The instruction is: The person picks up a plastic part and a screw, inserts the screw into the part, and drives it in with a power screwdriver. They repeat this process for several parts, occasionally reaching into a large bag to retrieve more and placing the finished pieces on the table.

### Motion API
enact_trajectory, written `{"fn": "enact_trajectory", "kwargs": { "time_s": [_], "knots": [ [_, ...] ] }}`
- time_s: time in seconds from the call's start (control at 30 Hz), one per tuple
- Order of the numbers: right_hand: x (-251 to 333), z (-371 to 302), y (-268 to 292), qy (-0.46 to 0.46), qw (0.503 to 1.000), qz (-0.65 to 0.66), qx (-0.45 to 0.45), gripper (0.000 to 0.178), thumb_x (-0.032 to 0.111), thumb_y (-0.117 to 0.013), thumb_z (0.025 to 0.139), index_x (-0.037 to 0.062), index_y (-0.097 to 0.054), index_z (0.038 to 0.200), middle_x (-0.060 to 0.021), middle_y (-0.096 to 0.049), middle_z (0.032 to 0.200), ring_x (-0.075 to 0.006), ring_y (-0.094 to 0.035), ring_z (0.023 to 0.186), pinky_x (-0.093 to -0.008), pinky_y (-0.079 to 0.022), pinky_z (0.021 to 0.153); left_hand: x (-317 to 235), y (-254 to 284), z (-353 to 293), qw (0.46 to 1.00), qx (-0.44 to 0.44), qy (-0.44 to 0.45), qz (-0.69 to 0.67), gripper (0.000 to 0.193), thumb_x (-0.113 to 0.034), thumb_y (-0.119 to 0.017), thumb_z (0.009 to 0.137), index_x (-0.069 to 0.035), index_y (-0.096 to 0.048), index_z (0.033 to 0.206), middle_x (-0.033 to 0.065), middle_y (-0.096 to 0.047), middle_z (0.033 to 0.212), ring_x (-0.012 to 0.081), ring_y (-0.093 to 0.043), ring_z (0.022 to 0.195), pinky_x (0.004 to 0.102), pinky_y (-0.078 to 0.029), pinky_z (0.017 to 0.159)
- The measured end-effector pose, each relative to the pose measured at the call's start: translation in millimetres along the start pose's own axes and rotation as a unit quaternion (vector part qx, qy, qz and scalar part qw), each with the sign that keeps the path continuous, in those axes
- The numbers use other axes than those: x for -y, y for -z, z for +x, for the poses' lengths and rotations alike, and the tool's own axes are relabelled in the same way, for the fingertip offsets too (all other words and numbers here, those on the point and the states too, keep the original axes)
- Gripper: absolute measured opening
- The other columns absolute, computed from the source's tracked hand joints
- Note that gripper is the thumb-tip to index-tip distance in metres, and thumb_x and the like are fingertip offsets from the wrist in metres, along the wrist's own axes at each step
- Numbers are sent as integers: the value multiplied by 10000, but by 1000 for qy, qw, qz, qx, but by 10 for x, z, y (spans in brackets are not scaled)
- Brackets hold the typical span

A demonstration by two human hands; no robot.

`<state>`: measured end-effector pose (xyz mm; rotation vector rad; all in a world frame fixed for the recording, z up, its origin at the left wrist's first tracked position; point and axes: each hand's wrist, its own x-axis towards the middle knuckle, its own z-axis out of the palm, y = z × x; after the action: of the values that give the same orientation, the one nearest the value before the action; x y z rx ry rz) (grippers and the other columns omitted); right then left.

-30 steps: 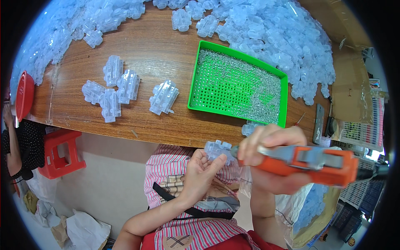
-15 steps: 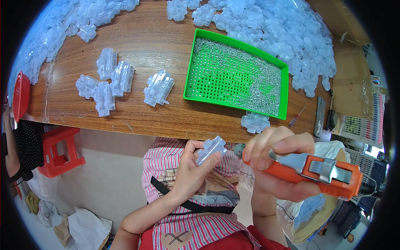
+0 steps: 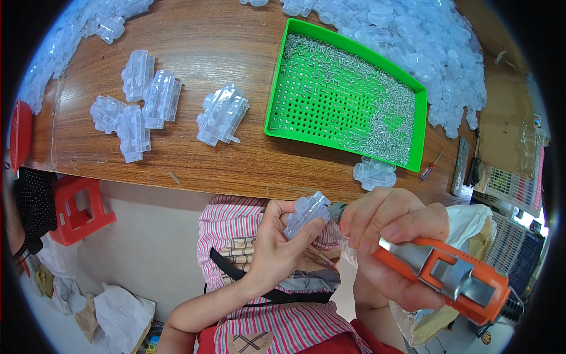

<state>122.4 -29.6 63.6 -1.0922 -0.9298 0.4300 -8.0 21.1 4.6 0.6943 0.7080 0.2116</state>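
Observation:
My left hand pinches a clear plastic housing just off the table's front edge, above my lap. An orange and silver electric screwdriver lies in the grip of my right hand, its grey nose pointing left. That nose is right up against the housing's right end; whether the bit touches a screw there is hidden. Beyond my hands a green perforated tray holds many small silver screws. Another clear housing sits partly under the tray's near edge.
Several clear housings lie on the wooden table, with big heaps of them at the back. A small screwdriver and a flat metal strip lie at the right. A red stool stands at the left, beside another person's arm.
The housing and the electric screwdriver's nose have come together, closing the small gap between them. The tool's rear end has tipped lower. The whole view has shifted slightly.

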Motion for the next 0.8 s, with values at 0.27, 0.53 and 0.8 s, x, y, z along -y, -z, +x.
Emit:
{"fn": "enact_trajectory", "kwargs": {
  "time_s": [0.27, 0.53, 0.8],
  "knots": [
    [9, 61, -31, -12, 999, -8, 43, 720, 687, -655, 681, 19, -511, 908, -86, -534, 669, -193, -526, 547, -306, -456, 502, 6, -8, 12, 999, -24, -24, 2, 271, -44, -635, 866, 6, -417, 1018, 82, -618, 903, 79, -585, 806, 216, -483, 669],
    [36, 27, -107, -87, 995, -44, -23, 667, 595, -656, 755, -29, -507, 939, -79, -520, 668, -177, -528, 580, -285, -451, 495, 101, 17, 27, 998, -22, -46, 25, 291, -92, -647, 867, 1, -413, 1012, 72, -602, 910, 77, -571, 805, 218, -475, 665],
    [345, 614, 185, 24, 987, -50, -151, 495, 496, -520, 893, 38, -412, 1048, -36, -460, 646, -124, -476, 536, -270, -444, 519, -620, 121, -164, 964, 51, -105, 237, 439, -102, -666, 847, -41, -412, 1200, 51, -578, 1022, 96, -557, 947, 226, -442, 823]
  ]
}}
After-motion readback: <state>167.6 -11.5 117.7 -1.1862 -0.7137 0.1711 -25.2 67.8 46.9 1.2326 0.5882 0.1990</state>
